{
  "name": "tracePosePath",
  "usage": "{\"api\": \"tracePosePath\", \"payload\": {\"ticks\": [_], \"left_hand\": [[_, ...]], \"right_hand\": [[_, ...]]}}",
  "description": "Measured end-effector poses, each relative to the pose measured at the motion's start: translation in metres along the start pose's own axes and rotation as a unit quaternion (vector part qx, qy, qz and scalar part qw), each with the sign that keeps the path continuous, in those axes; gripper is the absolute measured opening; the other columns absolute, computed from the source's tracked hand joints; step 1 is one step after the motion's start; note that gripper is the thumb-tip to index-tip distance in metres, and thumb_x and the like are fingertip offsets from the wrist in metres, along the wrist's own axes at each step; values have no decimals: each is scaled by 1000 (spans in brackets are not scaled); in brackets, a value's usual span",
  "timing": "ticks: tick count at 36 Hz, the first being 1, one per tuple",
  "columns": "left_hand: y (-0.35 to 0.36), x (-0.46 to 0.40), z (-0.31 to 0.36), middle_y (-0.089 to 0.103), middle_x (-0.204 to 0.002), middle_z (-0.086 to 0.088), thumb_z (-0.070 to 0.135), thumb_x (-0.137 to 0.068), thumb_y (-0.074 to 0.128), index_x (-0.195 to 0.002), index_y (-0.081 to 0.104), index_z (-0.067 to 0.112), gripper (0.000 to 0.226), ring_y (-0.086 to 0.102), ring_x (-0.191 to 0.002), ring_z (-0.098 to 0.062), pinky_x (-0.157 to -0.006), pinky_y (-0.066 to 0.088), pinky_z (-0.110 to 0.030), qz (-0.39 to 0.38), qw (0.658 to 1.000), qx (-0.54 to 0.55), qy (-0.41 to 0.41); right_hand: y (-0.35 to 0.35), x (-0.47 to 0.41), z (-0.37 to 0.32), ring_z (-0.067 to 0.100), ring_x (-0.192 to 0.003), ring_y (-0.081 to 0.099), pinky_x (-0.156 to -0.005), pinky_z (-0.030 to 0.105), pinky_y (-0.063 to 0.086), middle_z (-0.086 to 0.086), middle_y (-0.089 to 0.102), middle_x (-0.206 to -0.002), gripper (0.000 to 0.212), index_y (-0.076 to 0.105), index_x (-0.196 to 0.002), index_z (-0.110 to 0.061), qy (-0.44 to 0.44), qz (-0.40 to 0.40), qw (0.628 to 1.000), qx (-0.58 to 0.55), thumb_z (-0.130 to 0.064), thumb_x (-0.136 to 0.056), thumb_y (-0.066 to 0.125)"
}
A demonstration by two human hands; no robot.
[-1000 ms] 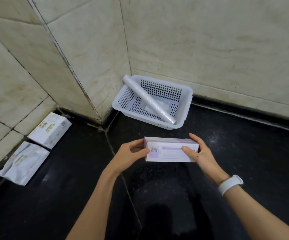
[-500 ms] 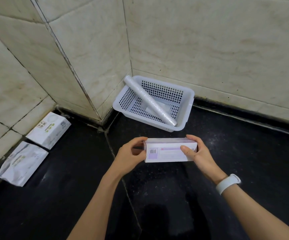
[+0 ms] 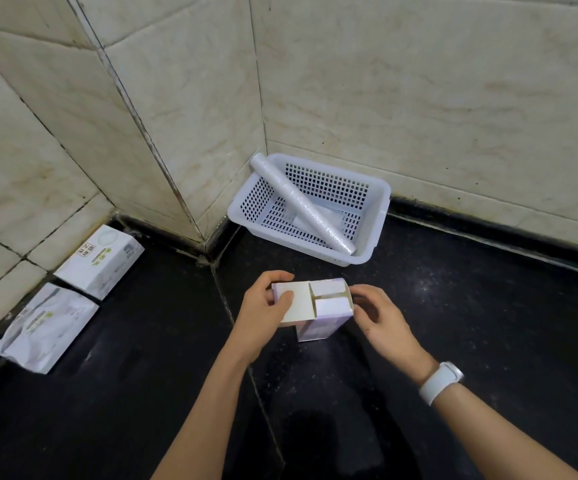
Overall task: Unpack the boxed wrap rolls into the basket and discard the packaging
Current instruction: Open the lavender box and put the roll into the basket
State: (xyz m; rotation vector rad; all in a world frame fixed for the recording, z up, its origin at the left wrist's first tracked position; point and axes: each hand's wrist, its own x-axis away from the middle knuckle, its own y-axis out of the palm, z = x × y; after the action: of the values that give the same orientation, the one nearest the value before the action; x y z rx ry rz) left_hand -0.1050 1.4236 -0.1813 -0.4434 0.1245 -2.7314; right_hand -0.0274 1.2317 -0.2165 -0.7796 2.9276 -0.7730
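Now we hold the box (image 3: 315, 308) just over the dark floor (image 3: 471, 323), stood on end so its long axis runs up toward us, open end on top. Our left hand (image 3: 263, 311) at 9 o'clock of it pinches the big flap (image 3: 294, 303) folded outward, thumb on top; our right hand (image 3: 383, 317) at 3 o'clock curls loosely beside the mouth, fingertips at the edge, and we cannot tell whether it grips. 2 inner flaps (image 3: 329, 296) cover the opening, so we judge this is the opening step: next, fold them back and draw the roll out. Farther off at 12 o'clock sits the basket (image 3: 379, 216) in the wall corner, with 1 wrap roll (image 3: 301, 204) lying diagonally, its far end propped on the rim. At 9 o'clock, 2 white packs (image 3: 100, 263) lie by the wall.
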Motion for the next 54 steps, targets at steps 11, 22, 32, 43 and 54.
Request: {"api": "tracePosePath", "payload": {"ticks": [11, 22, 32, 43, 54], "left_hand": [[-1, -1, -2, 61, -109, 0, 11, -92, 52, -106, 59, 26, 21, 59, -102, -17, -86, 56, -45, 48, 999, -3, -17], [3, 7, -25, 44, -122, 8, 15, -83, 66, -89, 65, 16, 6, 42, -110, -2, -77, 31, -2, 147, 927, -276, 207], [7, -1, -37, 63, -102, 1, 28, -87, 54, -99, 70, 17, 23, 43, -111, -15, -90, 46, -29, 135, 849, -386, 335], [10, 1, -34, 26, -154, -2, 59, -82, 41, -136, 39, 22, 66, 21, -136, -22, -102, 37, -44, 89, 850, -465, 230], [11, -4, -19, 44, -139, 12, 49, -74, 65, -134, 39, 25, 70, 29, -135, -10, -109, 26, -32, 21, 901, -397, 172]], "right_hand": [[7, 5, -23, 9, -99, 42, -83, 27, 46, -2, 53, -111, 26, 55, -114, -19, -205, 15, 954, 219, -23, -88, 53], [19, 13, 6, 20, -105, 52, -79, 36, 51, 0, 47, -115, 21, 56, -107, -14, -357, 29, 890, 282, -12, -86, 55], [9, 14, 9, 22, -137, 37, -108, 35, 38, 8, 49, -140, 31, 59, -120, -11, -347, 4, 888, 302, -15, -90, 50], [10, 11, 8, 22, -127, 46, -103, 34, 42, 7, 60, -126, 28, 64, -113, -10, -352, 14, 902, 249, -9, -88, 52], [1, -20, -42, 14, -101, 48, -89, 29, 46, -5, 63, -110, 29, 67, -107, -18, -211, -44, 951, 222, -31, -86, 51]]}}
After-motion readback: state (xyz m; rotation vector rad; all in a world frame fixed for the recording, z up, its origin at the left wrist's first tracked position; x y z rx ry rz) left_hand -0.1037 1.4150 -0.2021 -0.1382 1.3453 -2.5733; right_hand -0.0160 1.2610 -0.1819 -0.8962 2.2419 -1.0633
